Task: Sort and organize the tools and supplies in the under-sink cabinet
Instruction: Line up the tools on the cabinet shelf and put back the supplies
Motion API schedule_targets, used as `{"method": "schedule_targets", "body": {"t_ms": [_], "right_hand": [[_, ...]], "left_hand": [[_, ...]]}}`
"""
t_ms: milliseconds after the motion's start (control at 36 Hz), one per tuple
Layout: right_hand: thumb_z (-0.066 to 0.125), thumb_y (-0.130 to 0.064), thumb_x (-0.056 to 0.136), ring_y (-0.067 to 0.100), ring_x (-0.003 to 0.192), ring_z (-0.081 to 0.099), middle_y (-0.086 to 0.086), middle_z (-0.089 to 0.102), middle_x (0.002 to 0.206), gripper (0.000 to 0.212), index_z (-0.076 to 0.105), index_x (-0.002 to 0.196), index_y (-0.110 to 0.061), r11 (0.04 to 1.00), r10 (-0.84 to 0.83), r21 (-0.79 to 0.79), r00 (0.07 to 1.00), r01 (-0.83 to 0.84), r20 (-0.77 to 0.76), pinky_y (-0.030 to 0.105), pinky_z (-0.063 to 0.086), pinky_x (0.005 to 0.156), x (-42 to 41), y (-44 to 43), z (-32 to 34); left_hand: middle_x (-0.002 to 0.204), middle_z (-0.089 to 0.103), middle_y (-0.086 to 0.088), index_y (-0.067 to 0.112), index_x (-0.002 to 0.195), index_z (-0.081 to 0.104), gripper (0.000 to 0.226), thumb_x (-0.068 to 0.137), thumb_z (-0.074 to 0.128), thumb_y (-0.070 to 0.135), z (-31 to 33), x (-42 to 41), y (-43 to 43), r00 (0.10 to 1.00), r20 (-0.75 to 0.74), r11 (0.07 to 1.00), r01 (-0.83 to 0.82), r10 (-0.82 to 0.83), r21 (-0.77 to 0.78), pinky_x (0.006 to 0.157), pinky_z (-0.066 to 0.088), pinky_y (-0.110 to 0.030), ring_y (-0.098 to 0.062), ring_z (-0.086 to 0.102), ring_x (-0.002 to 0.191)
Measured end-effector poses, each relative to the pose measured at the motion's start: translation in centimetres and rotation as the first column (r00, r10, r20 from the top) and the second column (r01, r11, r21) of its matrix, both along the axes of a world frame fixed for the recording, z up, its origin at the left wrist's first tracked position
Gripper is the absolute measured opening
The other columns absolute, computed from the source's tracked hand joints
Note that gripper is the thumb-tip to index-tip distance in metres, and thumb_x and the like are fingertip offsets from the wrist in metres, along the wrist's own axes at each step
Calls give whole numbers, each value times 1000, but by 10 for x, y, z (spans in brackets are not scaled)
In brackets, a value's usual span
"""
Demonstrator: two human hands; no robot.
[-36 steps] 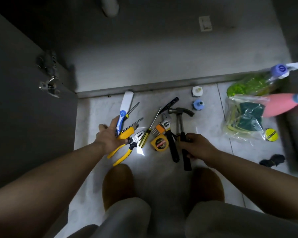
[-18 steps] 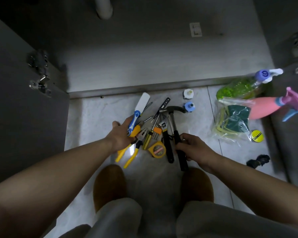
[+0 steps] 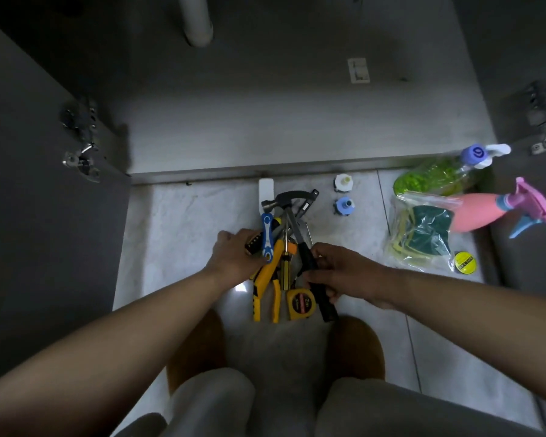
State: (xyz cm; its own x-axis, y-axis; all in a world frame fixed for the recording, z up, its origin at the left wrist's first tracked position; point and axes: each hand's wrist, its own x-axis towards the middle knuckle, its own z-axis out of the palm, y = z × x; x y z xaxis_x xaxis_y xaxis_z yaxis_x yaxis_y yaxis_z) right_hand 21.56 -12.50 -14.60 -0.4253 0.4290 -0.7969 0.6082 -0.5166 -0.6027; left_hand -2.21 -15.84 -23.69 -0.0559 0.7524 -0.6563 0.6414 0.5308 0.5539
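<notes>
Gripping hammer (image 3: 299, 240) in right hand (image 3: 344, 275), clutching cutter (image 3: 267, 235) in left hand (image 3: 234, 260), likely gathering both together; pliers (image 3: 276, 298) beside left palm.

Tape measure (image 3: 300, 304) label: "2m". Blue cap (image 3: 477, 152) on green spray bottle (image 3: 432, 176): one digit, 6 or 9. Yellow tape roll (image 3: 465, 262) txt too blurry.
</notes>
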Motion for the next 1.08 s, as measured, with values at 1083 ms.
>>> {"method": "schedule_targets", "body": {"t_ms": [1083], "right_hand": [[51,-21,99,28,107,62,14,62,121,31,54,125,-4,739,457,156,657,-655,599,35,53,83,-18,5,-41]], "left_hand": [[102,69,-3,19,110,65,10,101,60,19,-25,-93,-53,712,107,697,-702,694,146,95,52,-38,-23,65,98]]}}
